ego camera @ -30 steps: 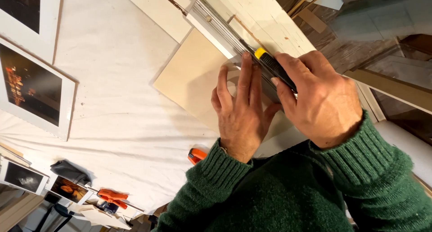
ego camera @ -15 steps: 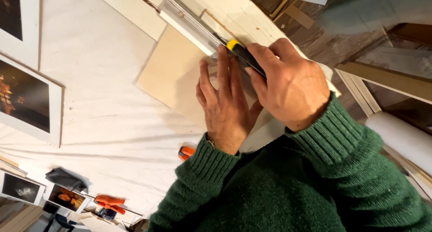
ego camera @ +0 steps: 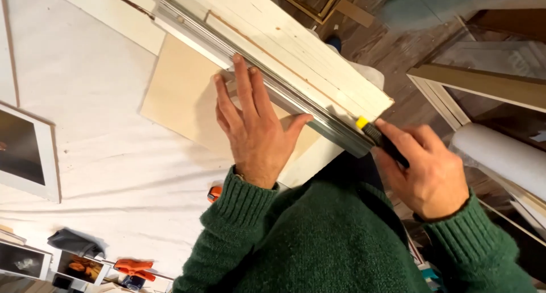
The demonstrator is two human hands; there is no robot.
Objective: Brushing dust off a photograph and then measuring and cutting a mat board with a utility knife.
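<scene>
The left hand (ego camera: 256, 128) lies flat and open, fingers spread, pressing down on a long metal ruler (ego camera: 267, 79); the fingertips reach the ruler's edge and the palm rests on a tan board (ego camera: 176, 94) that lies under the ruler. It grips nothing, it only pushes down. The right hand (ego camera: 424, 170) is closed around a knife (ego camera: 378, 138) with a black handle and a yellow end. The knife sits at the near end of the ruler, its yellow end touching or just beside the metal edge; the blade itself is too small to see.

The ruler runs diagonally along a white painted plank (ego camera: 296, 40), which lies on its far side. The board spreads out from the ruler's other side onto a white cloth (ego camera: 91, 133). On the cloth, well away from the ruler, lie a framed dark picture (ego camera: 25, 151), smaller photo prints (ego camera: 77, 265) and an orange clamp (ego camera: 133, 267). A small orange thing (ego camera: 214, 193) shows just beside the left green sleeve (ego camera: 227, 225). Beyond the ruler's near end, past the right hand, stands a white roll (ego camera: 500, 156).
</scene>
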